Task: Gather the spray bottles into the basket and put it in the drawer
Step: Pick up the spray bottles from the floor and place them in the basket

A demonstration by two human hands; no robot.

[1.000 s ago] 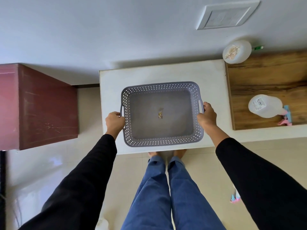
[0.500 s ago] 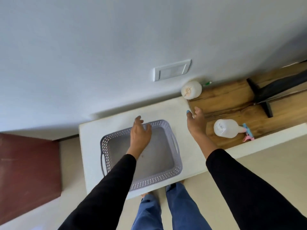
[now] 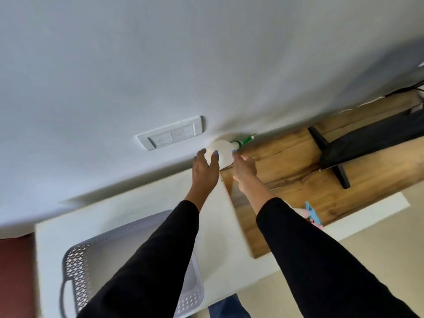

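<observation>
A white spray bottle [image 3: 223, 149] with a green nozzle [image 3: 245, 140] stands against the wall at the back corner of the wooden top [image 3: 286, 164]. My left hand [image 3: 205, 172] and my right hand [image 3: 244, 169] reach it from either side, fingers apart, fingertips at its sides; no closed grip shows. Of a second spray bottle only the pink and blue trigger [image 3: 313, 214] shows beside my right sleeve. The grey perforated basket [image 3: 75, 260] sits on the white table [image 3: 110, 216] at lower left, partly under my left arm.
A black stand [image 3: 367, 143] lies across the wooden top to the right, with cables behind it. A switch plate [image 3: 171, 135] is on the wall just left of the bottle. A dark red cabinet [image 3: 13, 271] stands left of the table.
Both hands let go of the basket's handles and travelled up and to the right, onto the white bottle at the wall. The view tilted up; the basket stayed on the table.
</observation>
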